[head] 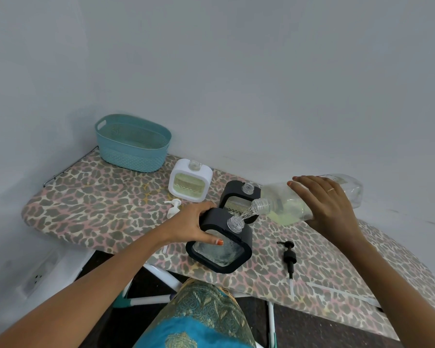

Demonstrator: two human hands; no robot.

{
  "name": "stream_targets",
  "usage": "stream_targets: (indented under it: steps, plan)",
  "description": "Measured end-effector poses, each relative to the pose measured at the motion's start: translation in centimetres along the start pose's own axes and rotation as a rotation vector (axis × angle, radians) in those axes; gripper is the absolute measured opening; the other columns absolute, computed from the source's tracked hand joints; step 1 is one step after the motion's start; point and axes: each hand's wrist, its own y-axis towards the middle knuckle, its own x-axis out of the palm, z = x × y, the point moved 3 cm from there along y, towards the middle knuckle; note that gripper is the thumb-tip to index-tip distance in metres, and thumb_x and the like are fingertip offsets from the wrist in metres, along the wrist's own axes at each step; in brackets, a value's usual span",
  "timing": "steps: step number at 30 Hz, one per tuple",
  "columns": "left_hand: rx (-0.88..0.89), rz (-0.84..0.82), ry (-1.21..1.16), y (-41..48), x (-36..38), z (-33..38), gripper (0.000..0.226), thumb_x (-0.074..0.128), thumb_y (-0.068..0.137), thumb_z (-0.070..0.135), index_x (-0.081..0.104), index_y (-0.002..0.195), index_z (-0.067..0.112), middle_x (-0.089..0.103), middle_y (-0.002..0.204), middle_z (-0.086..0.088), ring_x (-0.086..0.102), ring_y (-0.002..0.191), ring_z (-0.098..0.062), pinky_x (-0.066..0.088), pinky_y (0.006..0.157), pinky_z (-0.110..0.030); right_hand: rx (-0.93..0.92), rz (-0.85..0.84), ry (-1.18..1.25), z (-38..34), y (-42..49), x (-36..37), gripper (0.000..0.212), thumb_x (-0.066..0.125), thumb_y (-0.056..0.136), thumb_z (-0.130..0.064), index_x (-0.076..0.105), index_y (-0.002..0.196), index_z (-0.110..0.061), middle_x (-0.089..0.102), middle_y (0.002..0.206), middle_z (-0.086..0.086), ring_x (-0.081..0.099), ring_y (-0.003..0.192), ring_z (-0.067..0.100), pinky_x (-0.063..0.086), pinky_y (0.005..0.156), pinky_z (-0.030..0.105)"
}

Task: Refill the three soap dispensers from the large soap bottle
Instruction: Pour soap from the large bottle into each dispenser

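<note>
My right hand (322,199) grips the large clear soap bottle (281,199), tipped almost flat with its neck pointing left. A thin stream of soap runs from its mouth into the open neck of the near black dispenser (221,247). My left hand (199,224) grips that dispenser by its left side, thumb on the front pane. A second black dispenser (236,197) stands just behind it, uncapped, with yellow-green soap inside. Farther back left stands a white dispenser (190,179), also uncapped and holding yellow-green soap.
Everything stands on a leopard-print ironing board (98,197). A teal basket (132,143) sits at its far left end by the wall. A white pump head (173,208) lies left of the dispensers, a black pump head (289,259) right of them, and a loose white tube (342,292) near the front edge.
</note>
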Motion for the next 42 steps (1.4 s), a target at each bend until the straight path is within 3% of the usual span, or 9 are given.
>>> stream_targets:
  steps: [7, 23, 27, 32, 34, 38, 42]
  plan:
    - [0.000, 0.010, 0.000, 0.0, 0.0, 0.0, 0.071, 0.080, 0.051, 0.048, 0.058, 0.108, 0.013, 0.067, 0.104, -0.005, 0.064, 0.097, -0.017, 0.051, 0.090, -0.044, -0.005, -0.001, 0.001, 0.1, 0.3, -0.3, 0.082, 0.086, 0.043, 0.000, 0.048, 0.114, -0.010, 0.068, 0.105, 0.016, 0.063, 0.096, 0.030, 0.038, 0.084, 0.037]
    - [-0.011, 0.006, -0.035, -0.1, 0.1, 0.0, 0.063, 0.085, 0.057, 0.033, 0.058, 0.110, 0.012, 0.066, 0.106, -0.003, 0.063, 0.099, -0.013, 0.051, 0.092, -0.038, -0.021, -0.013, -0.024, 0.4, 0.4, -0.6, 0.086, 0.088, 0.039, 0.000, 0.048, 0.114, -0.010, 0.068, 0.104, 0.016, 0.065, 0.094, 0.031, 0.044, 0.081, 0.038]
    - [-0.013, 0.016, -0.030, -0.1, 0.0, 0.0, 0.071, 0.081, 0.051, 0.046, 0.058, 0.109, 0.014, 0.066, 0.105, -0.001, 0.063, 0.099, -0.012, 0.052, 0.091, -0.037, -0.029, -0.026, -0.038, 0.5, 0.3, -0.7, 0.088, 0.090, 0.038, -0.004, 0.048, 0.115, -0.011, 0.068, 0.105, 0.016, 0.065, 0.095, 0.031, 0.043, 0.083, 0.038]
    - [-0.020, 0.012, -0.034, 0.0, 0.1, 0.0, 0.060, 0.086, 0.059, 0.028, 0.058, 0.110, 0.013, 0.067, 0.105, -0.003, 0.064, 0.098, -0.012, 0.051, 0.092, -0.038, -0.028, -0.038, -0.035, 0.7, 0.3, -0.7, 0.091, 0.092, 0.037, -0.008, 0.047, 0.116, -0.011, 0.067, 0.106, 0.016, 0.065, 0.096, 0.032, 0.045, 0.083, 0.039]
    - [-0.016, 0.011, -0.028, 0.0, 0.1, 0.0, 0.065, 0.085, 0.055, 0.036, 0.058, 0.109, 0.013, 0.067, 0.104, -0.003, 0.064, 0.097, -0.013, 0.052, 0.091, -0.039, -0.029, -0.029, -0.032, 0.7, 0.3, -0.8, 0.090, 0.092, 0.037, -0.008, 0.047, 0.115, -0.010, 0.067, 0.106, 0.016, 0.065, 0.095, 0.032, 0.048, 0.082, 0.039]
    - [-0.014, 0.013, -0.019, -0.1, 0.2, -0.1, 0.071, 0.081, 0.050, 0.047, 0.058, 0.108, 0.013, 0.067, 0.103, -0.003, 0.064, 0.096, -0.013, 0.052, 0.090, -0.039, -0.027, -0.002, -0.040, 0.7, 0.5, -1.0, 0.083, 0.087, 0.043, 0.000, 0.047, 0.115, -0.010, 0.067, 0.106, 0.017, 0.065, 0.095, 0.032, 0.040, 0.084, 0.038]
    - [-0.009, 0.019, -0.015, 0.0, 0.2, -0.1, 0.065, 0.085, 0.055, 0.038, 0.059, 0.108, 0.012, 0.067, 0.103, -0.004, 0.064, 0.096, -0.014, 0.052, 0.089, -0.039, -0.023, 0.002, -0.046, 0.8, 0.5, -1.0, 0.085, 0.087, 0.041, 0.002, 0.047, 0.115, -0.010, 0.067, 0.106, 0.017, 0.065, 0.095, 0.032, 0.040, 0.085, 0.038]
